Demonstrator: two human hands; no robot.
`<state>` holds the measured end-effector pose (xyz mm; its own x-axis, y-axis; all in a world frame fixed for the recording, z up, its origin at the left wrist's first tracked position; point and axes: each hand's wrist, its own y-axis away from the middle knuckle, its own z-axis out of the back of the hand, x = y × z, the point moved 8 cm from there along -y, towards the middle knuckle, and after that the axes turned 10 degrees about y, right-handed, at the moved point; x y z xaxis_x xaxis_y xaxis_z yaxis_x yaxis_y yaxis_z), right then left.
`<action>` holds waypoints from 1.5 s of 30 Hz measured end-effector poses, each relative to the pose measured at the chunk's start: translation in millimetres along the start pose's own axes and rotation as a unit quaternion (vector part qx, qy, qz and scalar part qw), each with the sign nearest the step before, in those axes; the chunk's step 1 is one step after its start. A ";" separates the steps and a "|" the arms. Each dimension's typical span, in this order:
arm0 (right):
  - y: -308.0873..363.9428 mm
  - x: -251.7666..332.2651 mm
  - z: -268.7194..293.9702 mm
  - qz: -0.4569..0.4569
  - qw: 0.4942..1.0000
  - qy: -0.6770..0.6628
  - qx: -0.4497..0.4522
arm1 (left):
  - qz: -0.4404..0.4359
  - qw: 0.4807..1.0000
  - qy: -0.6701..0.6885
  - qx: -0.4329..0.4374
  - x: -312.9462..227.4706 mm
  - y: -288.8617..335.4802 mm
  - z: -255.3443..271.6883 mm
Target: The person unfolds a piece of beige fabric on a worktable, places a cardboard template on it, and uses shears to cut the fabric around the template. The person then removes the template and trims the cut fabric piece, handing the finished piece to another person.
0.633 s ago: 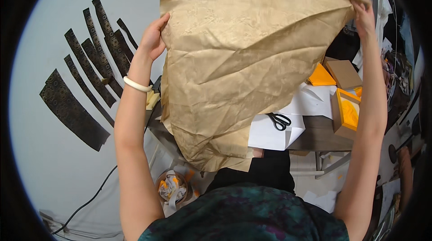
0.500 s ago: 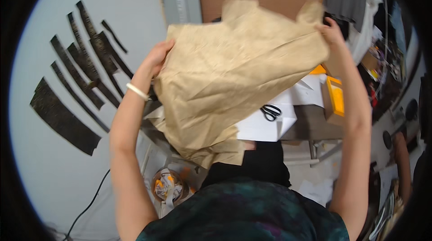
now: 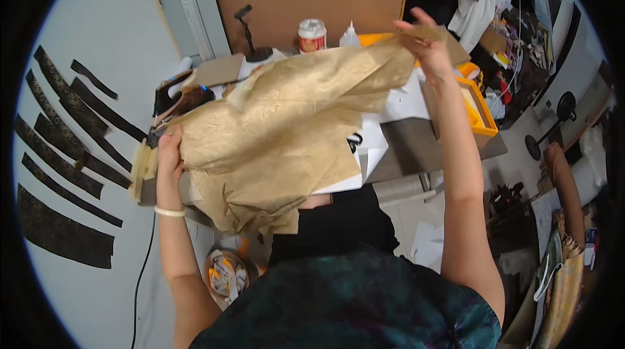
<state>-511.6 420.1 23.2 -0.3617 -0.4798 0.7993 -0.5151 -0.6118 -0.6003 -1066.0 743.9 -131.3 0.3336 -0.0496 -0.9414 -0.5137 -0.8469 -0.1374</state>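
Observation:
A large tan sheet (image 3: pixel 273 121), creased and irregular in outline, hangs stretched between my two hands above the table. It looks like thin leather, though I cannot tell for certain. My left hand (image 3: pixel 170 153) closes on its left edge, fingers partly behind it. At the far right corner my right hand (image 3: pixel 433 56) pinches the sheet, some fingers raised and spread. Beneath it lie white paper (image 3: pixel 374 144) and scissors (image 3: pixel 354 142), of which only part of the black handle shows. The sheet's near edge droops past the table's front edge.
Behind the sheet stand a jar (image 3: pixel 312 36), a squeeze bottle (image 3: pixel 350 36) and a black stand (image 3: pixel 258 53). An orange-edged box (image 3: pixel 478 114) sits at the table's right. Dark strips (image 3: pixel 65 228) hang on the left wall. A waste bin (image 3: pixel 226 275) stands below left.
The sheet is lower and flatter, and has shifted left in view with both hands. It covers more of the scissors. The jar, bottle and stand have come into view behind it.

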 end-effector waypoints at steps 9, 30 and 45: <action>57.9 -192.0 -1.7 -0.123 0.968 0.207 -0.067 | 0.080 0.980 -0.136 -0.120 93.4 23.7 36.4; -26.1 -259.2 18.5 -0.019 0.942 0.334 -0.037 | -0.099 0.953 -0.275 -0.084 130.4 -49.0 4.3; 73.2 -287.8 21.7 -0.222 0.874 0.427 0.069 | -0.041 0.922 -0.379 -0.062 143.0 -42.5 5.3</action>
<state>-428.3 499.7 -251.3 -0.6285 0.4314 0.6473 -0.6739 -0.7175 -0.1761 -1000.7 775.6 -261.8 -0.3054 0.3616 -0.8809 -0.4009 -0.8879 -0.2255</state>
